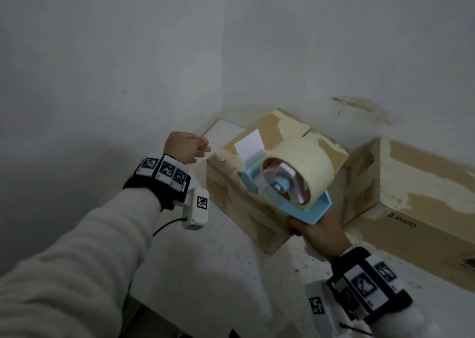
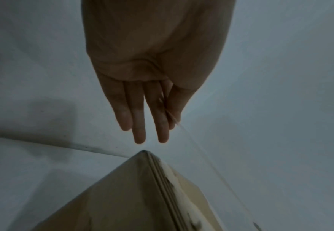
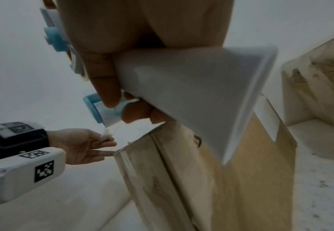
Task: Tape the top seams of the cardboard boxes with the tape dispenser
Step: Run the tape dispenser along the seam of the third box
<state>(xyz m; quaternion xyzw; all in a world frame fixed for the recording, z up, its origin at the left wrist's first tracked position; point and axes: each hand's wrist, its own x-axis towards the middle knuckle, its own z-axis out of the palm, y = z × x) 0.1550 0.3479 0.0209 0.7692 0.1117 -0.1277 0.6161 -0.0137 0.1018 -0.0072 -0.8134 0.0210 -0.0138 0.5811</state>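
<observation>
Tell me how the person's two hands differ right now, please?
The right hand is wrapped around the handle of the tape dispenser, while the left hand has its long fingers nearly straight. The right hand hangs over the near box; the left sits past that box's far corner, pinching the free tape end. The right grips firmly, the left only lightly. Both wear wristbands with black-and-white markers.

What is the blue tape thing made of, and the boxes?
The tape dispenser in the right hand looks like smooth, matte blue plastic. Its roll seems glossy, yellowish clear tape. The box beneath it looks like brown cardboard: layered edges, with pale patches where the surface seems torn off.
</observation>
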